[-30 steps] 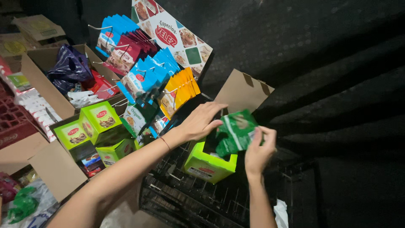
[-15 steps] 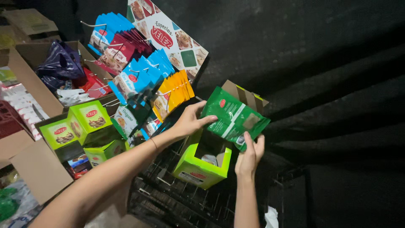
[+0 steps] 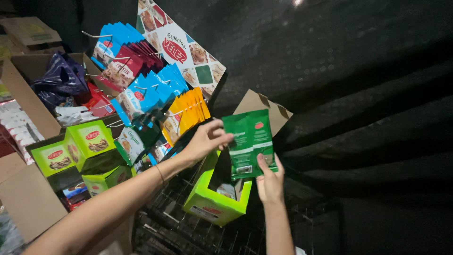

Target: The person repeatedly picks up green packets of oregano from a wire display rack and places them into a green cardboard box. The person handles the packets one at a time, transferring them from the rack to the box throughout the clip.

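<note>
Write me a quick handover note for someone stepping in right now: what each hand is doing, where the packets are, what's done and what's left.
Left hand: pinching the top left edge of a stack of green packets.
Right hand: supporting the same packets from below.
Packets are held up above the open lime-green box, which sits on the wire rack.
Done: green packets are out of the box and in hand.
Left: they are not yet hung; blue, red and yellow packets already hang on the display hooks to the left.
</note>
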